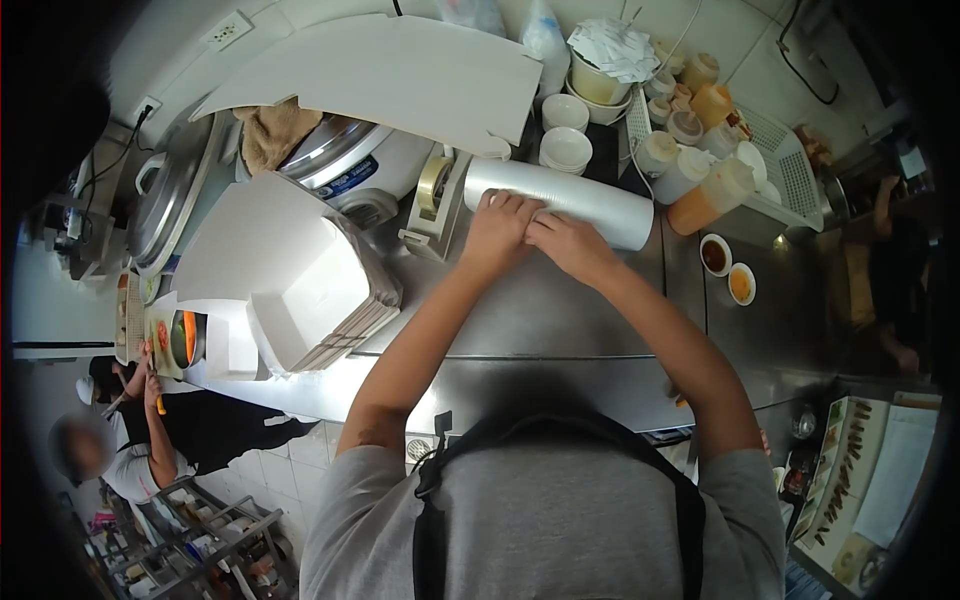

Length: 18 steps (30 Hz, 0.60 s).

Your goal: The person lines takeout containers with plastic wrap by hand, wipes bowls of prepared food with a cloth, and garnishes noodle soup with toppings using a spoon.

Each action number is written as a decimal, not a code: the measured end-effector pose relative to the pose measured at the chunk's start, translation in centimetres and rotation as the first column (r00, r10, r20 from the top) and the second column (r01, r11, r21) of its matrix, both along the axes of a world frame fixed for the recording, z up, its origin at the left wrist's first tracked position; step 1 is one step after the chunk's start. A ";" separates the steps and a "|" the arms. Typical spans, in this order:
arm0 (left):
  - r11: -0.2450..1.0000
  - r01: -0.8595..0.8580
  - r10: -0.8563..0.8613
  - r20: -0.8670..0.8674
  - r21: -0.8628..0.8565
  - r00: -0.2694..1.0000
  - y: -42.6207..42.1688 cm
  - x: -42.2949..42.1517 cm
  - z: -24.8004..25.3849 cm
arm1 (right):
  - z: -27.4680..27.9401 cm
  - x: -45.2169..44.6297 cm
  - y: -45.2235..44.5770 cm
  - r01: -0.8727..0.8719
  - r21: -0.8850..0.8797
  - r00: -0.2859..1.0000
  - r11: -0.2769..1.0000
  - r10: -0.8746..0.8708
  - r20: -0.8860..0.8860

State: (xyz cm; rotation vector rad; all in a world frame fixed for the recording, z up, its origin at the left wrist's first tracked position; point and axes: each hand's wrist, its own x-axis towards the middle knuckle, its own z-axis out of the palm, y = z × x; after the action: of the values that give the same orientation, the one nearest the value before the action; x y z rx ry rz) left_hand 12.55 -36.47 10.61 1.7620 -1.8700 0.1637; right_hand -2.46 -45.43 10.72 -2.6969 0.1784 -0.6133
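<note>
A thick roll of whitish, see-through plastic (590, 205) lies on its side on the steel counter, bags or film, I cannot tell which. My left hand (503, 230) is at its front side with the fingers curled against the plastic. Close beside it, almost touching, my right hand (570, 243) has its fingers bent and pinched at the roll's front edge. The bit of plastic between the fingers is mostly hidden. To the left of the roll stands a tape dispenser (432, 205) with yellowish tape.
Stacked white cardboard trays (320, 290) stand at left, before a rice cooker (350, 165) under a cardboard sheet (400, 75). White cups (566, 150) and sauce bottles (710, 190) are behind. Two sauce cups (716, 255) sit at right. A co-worker (140, 440) holds a knife at far left.
</note>
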 end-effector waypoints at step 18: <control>0.959 0.018 0.019 -0.128 0.282 0.992 9.7 -0.8 5.4 | 5.4 -10.6 -0.3 -0.083 -0.184 0.996 0.979 0.075 -0.049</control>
State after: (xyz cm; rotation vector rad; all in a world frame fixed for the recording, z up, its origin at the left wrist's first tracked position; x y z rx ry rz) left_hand 11.76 -26.81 16.01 1.9085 -1.8706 -0.2254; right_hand -13.07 -45.77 16.10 -2.8826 0.0246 -0.5755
